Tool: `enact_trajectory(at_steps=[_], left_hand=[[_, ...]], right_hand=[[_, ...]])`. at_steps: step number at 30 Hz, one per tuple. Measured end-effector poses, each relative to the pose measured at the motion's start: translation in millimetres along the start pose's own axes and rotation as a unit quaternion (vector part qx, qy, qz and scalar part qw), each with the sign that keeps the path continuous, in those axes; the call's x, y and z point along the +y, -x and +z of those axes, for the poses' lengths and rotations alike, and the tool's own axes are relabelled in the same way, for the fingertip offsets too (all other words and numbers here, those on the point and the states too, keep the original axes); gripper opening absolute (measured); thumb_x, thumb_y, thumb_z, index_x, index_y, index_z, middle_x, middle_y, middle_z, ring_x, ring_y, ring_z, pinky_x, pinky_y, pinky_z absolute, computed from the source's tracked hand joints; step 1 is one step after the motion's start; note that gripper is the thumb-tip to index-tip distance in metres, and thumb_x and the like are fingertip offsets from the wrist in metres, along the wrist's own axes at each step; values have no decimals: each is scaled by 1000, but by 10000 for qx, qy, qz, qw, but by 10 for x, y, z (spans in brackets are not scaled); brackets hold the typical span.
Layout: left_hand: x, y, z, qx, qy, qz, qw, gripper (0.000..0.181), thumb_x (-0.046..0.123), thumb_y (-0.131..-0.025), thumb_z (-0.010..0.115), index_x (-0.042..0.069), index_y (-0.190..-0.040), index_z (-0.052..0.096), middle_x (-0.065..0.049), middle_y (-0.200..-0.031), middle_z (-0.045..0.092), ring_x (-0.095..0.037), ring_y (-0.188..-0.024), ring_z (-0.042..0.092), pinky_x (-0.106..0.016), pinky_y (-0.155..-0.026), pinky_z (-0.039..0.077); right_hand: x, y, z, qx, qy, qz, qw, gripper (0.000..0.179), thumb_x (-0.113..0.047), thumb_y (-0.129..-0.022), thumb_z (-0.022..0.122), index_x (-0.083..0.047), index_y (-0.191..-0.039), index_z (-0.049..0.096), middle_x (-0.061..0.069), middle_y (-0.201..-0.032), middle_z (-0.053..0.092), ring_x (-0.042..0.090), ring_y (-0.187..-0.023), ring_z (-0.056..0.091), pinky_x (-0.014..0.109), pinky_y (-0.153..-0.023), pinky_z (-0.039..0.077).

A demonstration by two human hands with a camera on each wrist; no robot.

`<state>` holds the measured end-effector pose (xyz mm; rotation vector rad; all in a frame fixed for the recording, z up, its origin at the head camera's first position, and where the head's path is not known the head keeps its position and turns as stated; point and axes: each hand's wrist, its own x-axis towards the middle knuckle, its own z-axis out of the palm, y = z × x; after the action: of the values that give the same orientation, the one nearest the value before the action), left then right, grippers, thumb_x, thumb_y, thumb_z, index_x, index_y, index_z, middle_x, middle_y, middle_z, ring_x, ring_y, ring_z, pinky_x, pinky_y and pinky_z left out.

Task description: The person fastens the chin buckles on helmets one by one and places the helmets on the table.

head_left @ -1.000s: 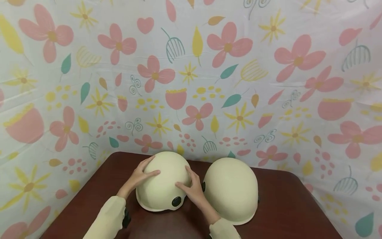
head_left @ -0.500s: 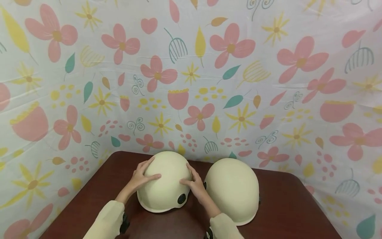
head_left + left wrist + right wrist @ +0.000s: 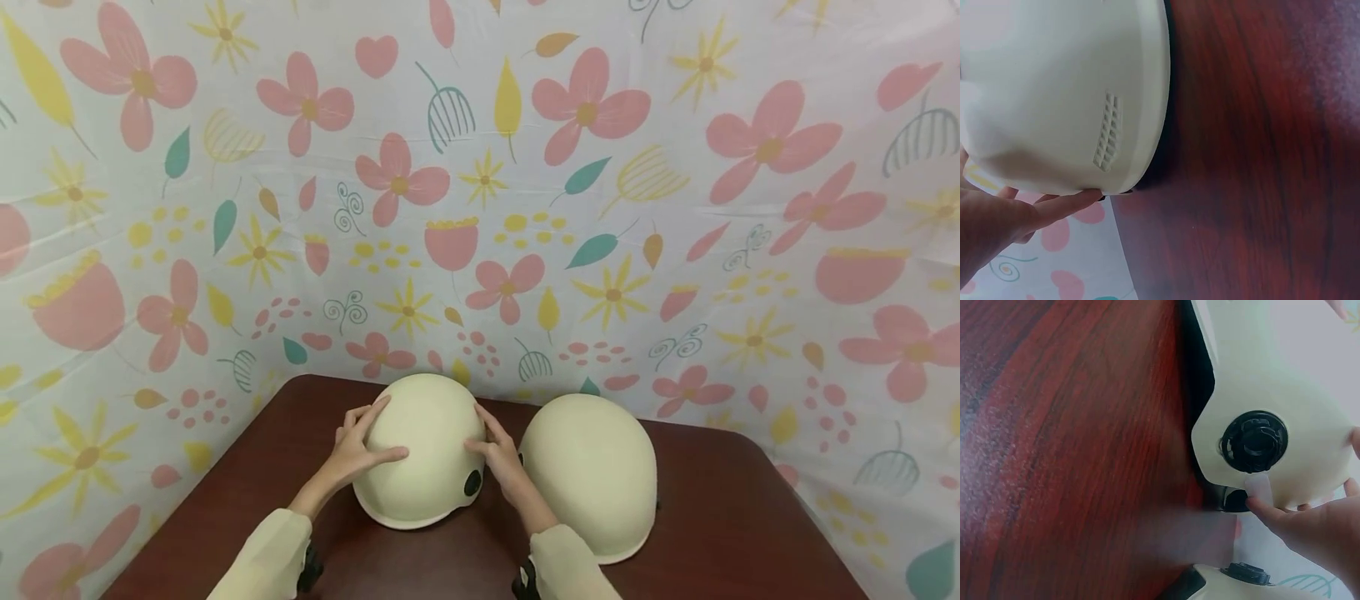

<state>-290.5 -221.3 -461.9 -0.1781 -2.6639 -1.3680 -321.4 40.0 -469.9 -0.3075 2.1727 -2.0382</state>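
A cream helmet sits dome up on the dark red-brown table. My left hand grips its left side, thumb on the front of the dome and fingers toward the back. On the other side my right hand grips it between thumb and fingers. A black round fitting shows on the helmet's side in the right wrist view, with a fingertip close below it. In the left wrist view, a patterned vent patch lies near the rim, and one finger touches the shell beside it.
A second cream helmet stands dome up close to the right, behind my right forearm. A white cloth printed with flowers and leaves hangs behind the table and along both sides.
The gripped helmet has turned so its black round fitting moved from the front toward the right and back. Both hands stay on it. The second helmet keeps its place.
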Motion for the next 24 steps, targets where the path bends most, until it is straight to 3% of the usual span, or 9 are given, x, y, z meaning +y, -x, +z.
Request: enact_trajectory(at_steps=[3, 9, 11, 16, 18, 24], left_hand=[[-23, 19, 6, 83, -3, -1, 10000, 95, 40, -76, 82, 29, -155, 28, -17, -149, 22, -42, -128, 23, -68, -100, 32], [-53, 21, 27, 85, 149, -65, 9998, 95, 43, -77, 80, 34, -154, 27, -14, -152, 20, -40, -131, 21, -69, -101, 31], [-48, 20, 59, 52, 170, -62, 9998, 94, 44, -77, 80, 34, -154, 26, -14, -153, 19, -40, -131, 21, -70, -100, 32], [-68, 36, 90, 85, 127, -100, 9998, 94, 44, -78, 80, 35, -154, 26, -15, -154, 18, -40, -129, 21, -69, -97, 35], [-73, 35, 87, 96, 92, -83, 9999, 94, 44, -78, 79, 34, -155, 26, -14, -154, 19, -39, -129, 22, -68, -97, 36], [-110, 23, -8, 19, 114, -45, 9999, 89, 42, -81, 77, 31, -154, 28, -16, -150, 21, -41, -130, 22, -69, -98, 34]], right_hand=[[-2, -18, -7, -125, -35, 42, 9999, 68, -17, -94, 62, -23, -154, 32, 13, -162, 24, 40, -147, 27, 58, -113, 32], [-34, -20, -51, -269, 363, -18, 9990, 71, -22, -94, 64, -24, -155, 29, 15, -161, 26, 41, -143, 34, 58, -110, 36], [-68, -3, -68, -274, 470, -65, 9985, 72, -24, -94, 63, -21, -156, 27, 15, -162, 23, 41, -145, 30, 59, -110, 35], [-200, -18, 63, 3, 1087, -539, 9926, 76, -37, -94, 63, -9, -155, 27, 21, -158, 26, 42, -145, 27, 60, -114, 29], [-238, -36, 147, 183, 1449, -648, 9872, 81, -42, -91, 66, -9, -154, 28, 25, -154, 28, 44, -140, 33, 59, -111, 33], [-197, -73, 277, 410, 1817, -495, 9813, 85, -47, -84, 73, -20, -154, 32, 25, -153, 25, 46, -133, 41, 59, -102, 43]])
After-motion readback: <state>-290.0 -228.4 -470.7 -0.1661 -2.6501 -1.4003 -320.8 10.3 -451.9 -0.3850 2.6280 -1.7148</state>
